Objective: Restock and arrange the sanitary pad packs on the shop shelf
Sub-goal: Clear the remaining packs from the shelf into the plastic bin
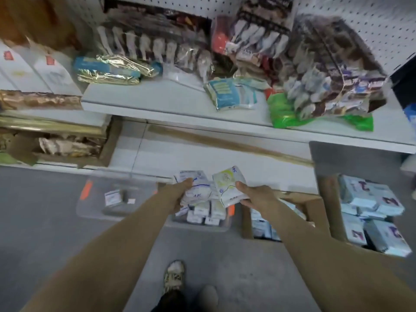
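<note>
toward 6 o'clock the left hand (181,194) clamps a white-and-blue soft plastic pad pack (197,183) and the right hand (256,195) a white-and-yellow pad pack (226,184) above the clear plastic bin (198,227), seemingly part full, so the white metal shelf (146,95) at 12 o'clock awaits most stock.

Green packet (283,113), gold wrappers (108,72) (shiny), camouflage shoe (174,275).
</note>
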A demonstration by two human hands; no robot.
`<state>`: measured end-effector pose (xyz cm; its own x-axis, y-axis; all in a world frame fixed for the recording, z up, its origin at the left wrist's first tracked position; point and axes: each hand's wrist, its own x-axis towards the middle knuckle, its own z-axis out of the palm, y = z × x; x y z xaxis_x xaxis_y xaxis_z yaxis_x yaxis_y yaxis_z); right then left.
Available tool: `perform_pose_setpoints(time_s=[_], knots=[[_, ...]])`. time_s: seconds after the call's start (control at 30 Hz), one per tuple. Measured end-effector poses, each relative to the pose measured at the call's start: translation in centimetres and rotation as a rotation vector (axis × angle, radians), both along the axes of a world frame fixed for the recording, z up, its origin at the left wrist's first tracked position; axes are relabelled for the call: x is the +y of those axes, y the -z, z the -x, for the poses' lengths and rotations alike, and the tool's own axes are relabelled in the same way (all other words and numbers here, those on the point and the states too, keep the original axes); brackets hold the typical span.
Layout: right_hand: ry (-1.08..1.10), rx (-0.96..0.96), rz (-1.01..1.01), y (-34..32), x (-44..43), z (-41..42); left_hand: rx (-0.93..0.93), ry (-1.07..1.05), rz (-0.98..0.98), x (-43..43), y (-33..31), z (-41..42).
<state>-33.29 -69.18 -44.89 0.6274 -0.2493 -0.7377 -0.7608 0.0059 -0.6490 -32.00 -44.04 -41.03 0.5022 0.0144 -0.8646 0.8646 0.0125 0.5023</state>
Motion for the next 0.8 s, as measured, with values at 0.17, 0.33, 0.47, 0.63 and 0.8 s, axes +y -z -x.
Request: perform_pose_setpoints(time_s=[0.17, 0.33, 0.47, 0.63, 0.8], knots=[[0.059, 0.088, -0.05, 8.2, 1.9, -0.2, 0.075, -0.032, -0.042, 1.8, 10.5, -0.9], [0.064, 0.132, -0.072, 15.0, 3.8, -1.8, 0.103, -0.015, -0.013, 3.0, 18.8, -1.9], [0.078, 0.161, -0.1, 22.0, 4.4, -3.2, 0.089, -0.101, 0.066, 4.2, 25.3, -2.7], [0.121, 0.207, -0.115, 27.5, 6.4, -4.8, 0.025, -0.256, 0.091, 5.3, 32.5, -4.0], [0.107, 0.261, -0.081, 33.5, 7.1, -5.7, -0.07, -0.274, 0.081, 5.8, 38.6, -5.3]])
